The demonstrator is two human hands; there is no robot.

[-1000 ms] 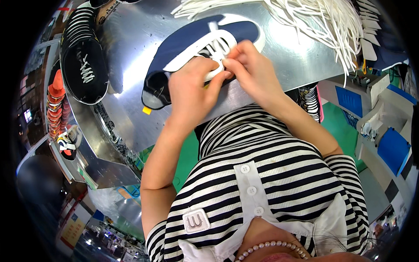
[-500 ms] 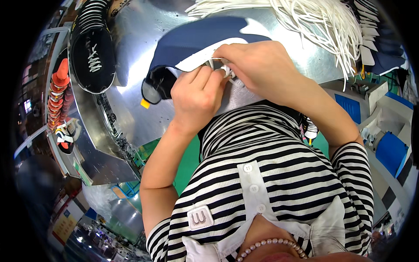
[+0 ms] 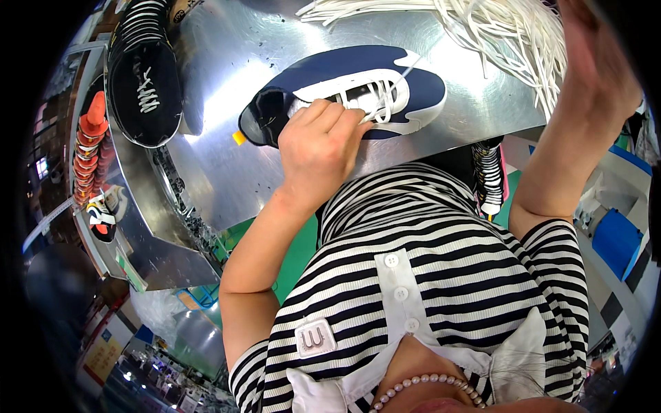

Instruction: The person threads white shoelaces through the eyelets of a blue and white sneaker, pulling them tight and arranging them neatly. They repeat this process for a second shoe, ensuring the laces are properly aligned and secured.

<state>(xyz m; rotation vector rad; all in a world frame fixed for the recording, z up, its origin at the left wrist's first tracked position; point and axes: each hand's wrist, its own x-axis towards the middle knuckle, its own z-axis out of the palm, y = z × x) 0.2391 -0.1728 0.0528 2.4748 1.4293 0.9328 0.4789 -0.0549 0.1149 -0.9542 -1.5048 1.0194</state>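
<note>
A navy and white shoe upper (image 3: 337, 65) lies on its side on the metal table, toe to the right. White shoelace (image 3: 377, 100) crosses its eyelets near the toe. My left hand (image 3: 318, 148) is closed on the near edge of the upper, at the lacing; its fingertips are partly hidden. From the lacing a straight length of lace runs up and to the right, fading into the table's glare. My right hand (image 3: 591, 51) is raised at the upper right, blurred, its fingers cut off by the picture's edge, so what it holds does not show.
A heap of white laces (image 3: 506, 48) lies at the table's far right. Stacked black shoe uppers (image 3: 146, 96) stand at the left. Beyond the metal table (image 3: 227, 186), an orange-red stack (image 3: 89, 148) stands farther left. A blue-seated chair (image 3: 615, 241) is at the right.
My right hand has left the lacing and swung up to the far right. The upper has turned and shifted right, showing its crossed laces. My left hand stays closed at its edge.
</note>
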